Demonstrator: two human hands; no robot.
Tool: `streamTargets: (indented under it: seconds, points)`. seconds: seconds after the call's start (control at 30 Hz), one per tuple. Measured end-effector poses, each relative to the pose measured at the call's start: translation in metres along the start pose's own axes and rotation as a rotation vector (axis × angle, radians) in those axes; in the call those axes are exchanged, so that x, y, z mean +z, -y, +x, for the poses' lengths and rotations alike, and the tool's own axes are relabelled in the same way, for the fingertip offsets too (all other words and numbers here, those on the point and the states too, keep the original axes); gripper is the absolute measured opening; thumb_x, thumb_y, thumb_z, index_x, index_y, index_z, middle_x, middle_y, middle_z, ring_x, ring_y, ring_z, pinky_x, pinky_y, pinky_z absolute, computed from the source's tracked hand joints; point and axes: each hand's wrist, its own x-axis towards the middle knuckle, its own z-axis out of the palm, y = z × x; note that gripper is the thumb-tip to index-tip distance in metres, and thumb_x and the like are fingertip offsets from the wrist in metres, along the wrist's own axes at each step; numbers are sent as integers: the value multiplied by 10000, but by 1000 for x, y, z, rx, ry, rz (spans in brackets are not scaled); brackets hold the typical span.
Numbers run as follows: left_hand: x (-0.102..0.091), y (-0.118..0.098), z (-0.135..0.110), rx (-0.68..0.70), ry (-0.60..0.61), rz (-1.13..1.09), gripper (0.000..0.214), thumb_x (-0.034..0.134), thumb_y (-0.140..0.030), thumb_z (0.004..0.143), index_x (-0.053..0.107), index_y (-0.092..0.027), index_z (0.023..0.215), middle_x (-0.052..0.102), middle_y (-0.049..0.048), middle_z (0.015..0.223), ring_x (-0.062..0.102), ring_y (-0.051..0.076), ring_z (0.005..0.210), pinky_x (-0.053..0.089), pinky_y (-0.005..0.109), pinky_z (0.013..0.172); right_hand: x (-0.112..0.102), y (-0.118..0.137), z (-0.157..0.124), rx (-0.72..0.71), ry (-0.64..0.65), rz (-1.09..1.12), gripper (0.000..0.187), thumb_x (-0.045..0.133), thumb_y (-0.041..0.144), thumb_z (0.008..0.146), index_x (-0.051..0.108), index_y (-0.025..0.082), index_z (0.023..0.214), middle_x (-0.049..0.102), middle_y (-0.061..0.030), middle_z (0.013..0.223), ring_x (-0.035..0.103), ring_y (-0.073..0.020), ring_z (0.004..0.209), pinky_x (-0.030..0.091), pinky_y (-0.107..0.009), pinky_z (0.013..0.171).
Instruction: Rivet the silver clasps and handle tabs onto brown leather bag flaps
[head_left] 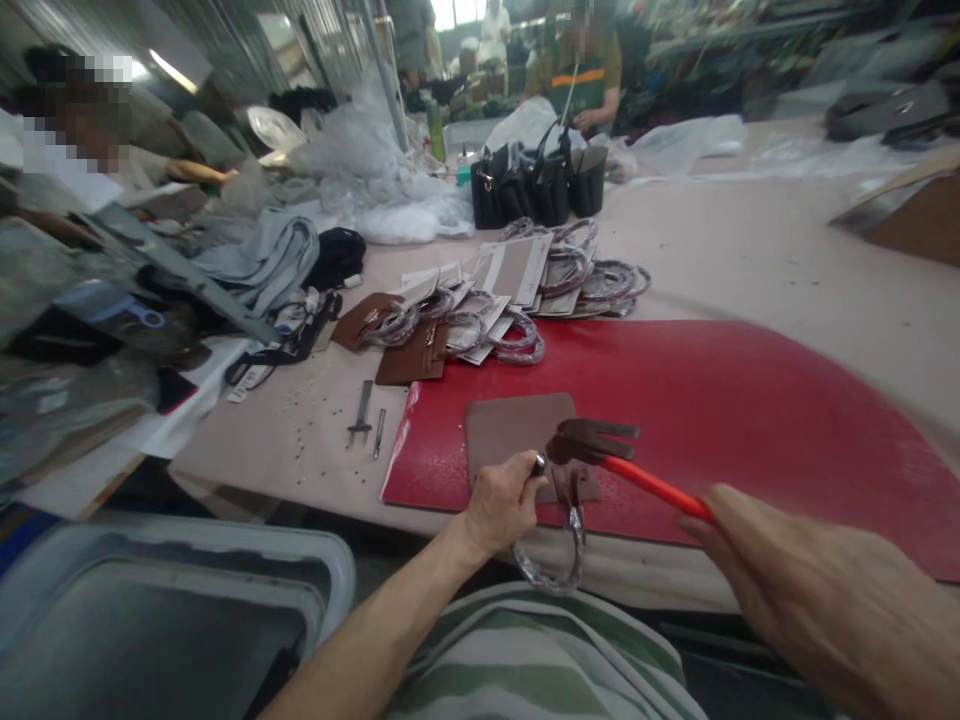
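Brown panel point(517, 420) lies partly hidden behind the red-handled hammer point(626, 471).

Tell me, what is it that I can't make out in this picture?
All in the head view:
Metal tool: mostly hidden by the left hand.
Hammer: handle end hidden inside the right hand.
Plastic bin: cut off by left and bottom edges.
Dark specks on the table: too small to identify.
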Motion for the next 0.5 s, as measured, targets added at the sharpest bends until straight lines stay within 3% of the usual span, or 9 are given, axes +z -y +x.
streamTargets:
  seconds: [0.1,0.33,0.4,0.5]
  points:
    - [0,0,0,7,-16,0,146,523,-149,921,580,-197,1046,732,69,891,742,204,798,608,280,711,0,-9,5,8,-17,35,402,344,586,985,423,294,721,440,4,496,381,-182,382,210,-345,480]
    - [-1,-1,0,-22,-10,-43,121,538,-158,929,582,-192,1036,733,73,907,746,219,828,619,303,741,52,-66,26,431,267,325,362,333,483,945,399,265,663,457,-4,527,461,-180,463,350,-303,489]
    - [-3,0,1,-26,-1,-58,112,546,-166,935,587,-186,1037,734,79,923,745,220,853,619,308,762,64,-80,29,492,276,206,346,318,421,965,421,259,678,498,-38,554,490,-197,488,356,-315,510]
    - [-6,0,1,-44,12,-79,103,554,-169,942,601,-183,1033,734,78,925,738,207,842,613,300,764,72,-79,33,347,161,-150,324,339,381,989,574,199,859,640,-157,843,607,-267,708,410,-358,619]
